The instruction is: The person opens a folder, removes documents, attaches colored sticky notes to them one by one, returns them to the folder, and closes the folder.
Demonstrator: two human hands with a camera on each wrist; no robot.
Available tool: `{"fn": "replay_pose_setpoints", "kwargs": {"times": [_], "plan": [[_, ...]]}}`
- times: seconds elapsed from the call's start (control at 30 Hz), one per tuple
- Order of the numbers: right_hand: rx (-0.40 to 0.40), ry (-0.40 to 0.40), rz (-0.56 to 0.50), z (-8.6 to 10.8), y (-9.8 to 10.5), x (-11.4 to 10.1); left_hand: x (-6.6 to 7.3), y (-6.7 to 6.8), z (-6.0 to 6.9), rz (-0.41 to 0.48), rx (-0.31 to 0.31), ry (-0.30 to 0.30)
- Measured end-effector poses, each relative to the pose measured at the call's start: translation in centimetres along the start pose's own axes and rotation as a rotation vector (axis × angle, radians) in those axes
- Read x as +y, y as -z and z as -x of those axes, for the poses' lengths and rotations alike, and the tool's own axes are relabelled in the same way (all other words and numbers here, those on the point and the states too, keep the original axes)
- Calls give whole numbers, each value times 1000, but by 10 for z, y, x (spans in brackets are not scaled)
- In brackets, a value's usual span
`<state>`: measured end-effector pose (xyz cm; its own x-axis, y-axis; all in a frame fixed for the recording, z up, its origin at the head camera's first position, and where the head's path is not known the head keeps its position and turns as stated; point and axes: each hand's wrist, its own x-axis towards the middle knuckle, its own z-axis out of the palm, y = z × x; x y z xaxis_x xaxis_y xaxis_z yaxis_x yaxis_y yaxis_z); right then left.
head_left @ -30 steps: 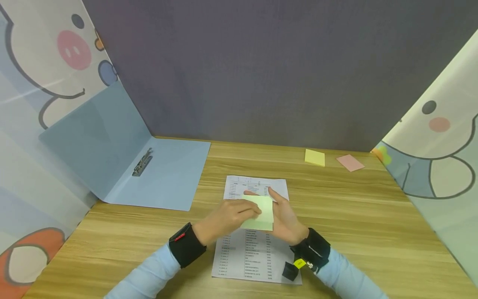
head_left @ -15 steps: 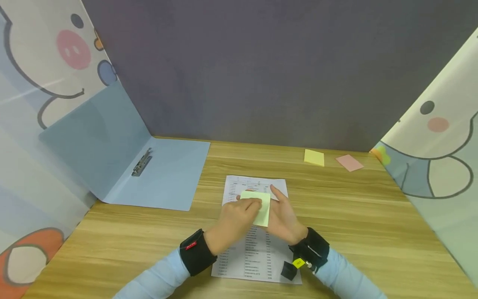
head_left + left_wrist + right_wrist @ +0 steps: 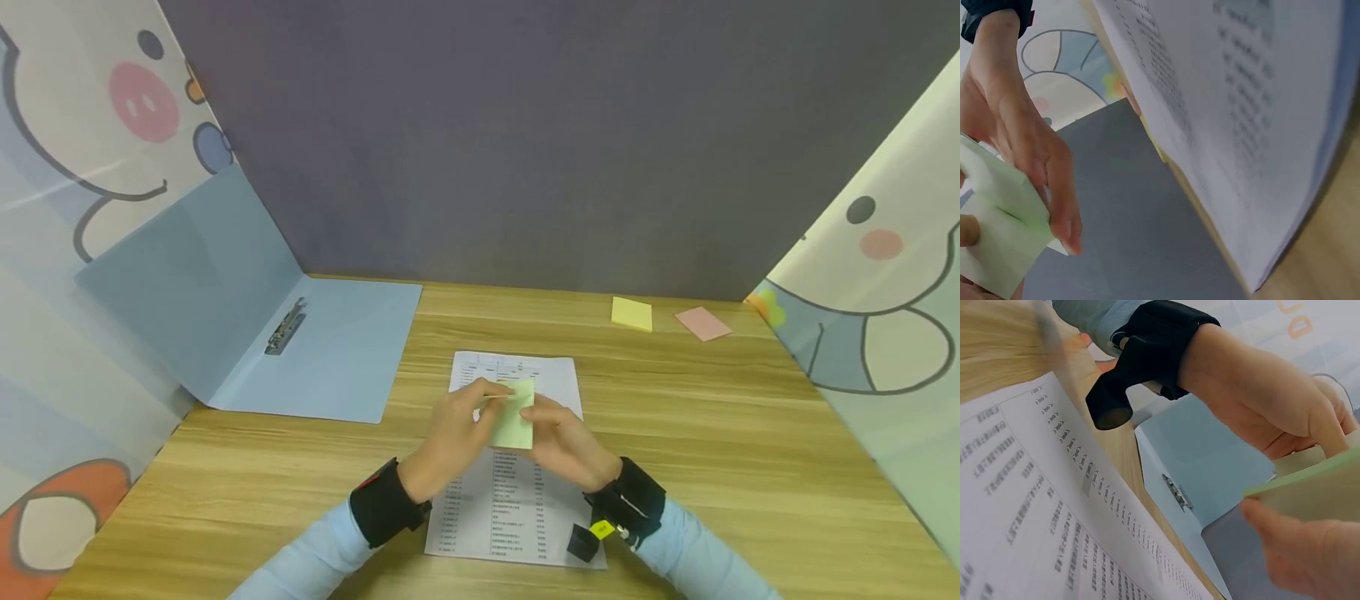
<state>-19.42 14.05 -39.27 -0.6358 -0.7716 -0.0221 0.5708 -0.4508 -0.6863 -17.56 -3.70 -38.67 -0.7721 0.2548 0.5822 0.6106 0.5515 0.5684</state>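
Note:
Above the printed sheets (image 3: 517,517), both hands hold a pale green sticky-note pad (image 3: 516,427). The left hand (image 3: 455,429) pinches a lifted sheet at the pad's top left, its thumb and fingers bent around it. From the right side, the right hand (image 3: 568,442) grips the pad with its thumb on the front and fingers behind. In the left wrist view, the green pad (image 3: 1007,228) shows a peeled, bent sheet. The right wrist view shows the pad's green edge (image 3: 1304,475) between the left hand (image 3: 1260,387) and the right hand's fingers (image 3: 1297,544).
An open blue folder (image 3: 345,350) with a metal clip (image 3: 287,327) lies at the left, its cover leaning on the side wall. Toward the back right are a yellow note pad (image 3: 632,313) and a pink one (image 3: 702,323). A dark panel (image 3: 525,150) stands behind the table.
The left hand has turned and lifted part of the green pad's top. The right thumb has come down onto the pad's front, where it earlier stood apart.

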Motion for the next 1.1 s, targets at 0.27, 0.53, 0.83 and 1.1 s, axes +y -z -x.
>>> {"fn": "replay_pose_setpoints", "kwargs": {"times": [0.27,0.53,0.83,1.1], "plan": [[34,17,77,-2,-1,1,-4,-1,2,126,-34,94],[101,32,110,-2,0,-1,-7,1,1,429,-5,326],[244,5,165,-4,-6,1,-10,-1,2,526,-6,425],[166,-17,239,-1,-13,-1,-4,-4,6,359,-74,235]]}}
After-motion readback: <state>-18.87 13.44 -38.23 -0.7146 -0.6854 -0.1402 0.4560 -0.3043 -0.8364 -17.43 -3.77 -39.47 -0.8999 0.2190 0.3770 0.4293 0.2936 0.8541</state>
